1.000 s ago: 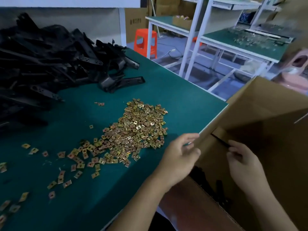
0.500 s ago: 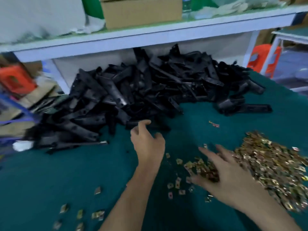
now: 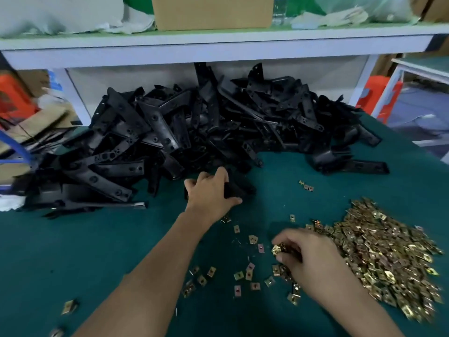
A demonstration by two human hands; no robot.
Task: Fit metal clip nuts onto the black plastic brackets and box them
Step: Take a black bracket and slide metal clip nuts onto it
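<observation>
Your left hand [image 3: 211,193] is curled round one black bracket [image 3: 237,188] at the near edge of the bracket pile [image 3: 194,132], thumb on its near side and fingers over its far side. The pile is too tangled to count; it fills the back of the green surface [image 3: 97,251] up against the white shelf [image 3: 218,45].

Your right hand [image 3: 313,261] is closed, fingers bent in and the thumb pressing a few gold clip nuts [image 3: 277,249] against them; how many it holds cannot be told. It sits at the left edge of the heap of nuts [image 3: 384,259], which holds far too many to count and spreads toward the right edge of the surface.

Roughly fifteen loose nuts [image 3: 252,239] lie scattered between your two forearms. A cluster of three [image 3: 306,187] lies apart, beyond the heap and near the pile. Two more [image 3: 69,306] lie at the lower left.

On the shelf stands one cardboard box [image 3: 213,10], with a clear bottle [image 3: 279,10] just beside it; the print on the bottle is too blurred to read. One orange stool [image 3: 381,96] stands past the right end.
</observation>
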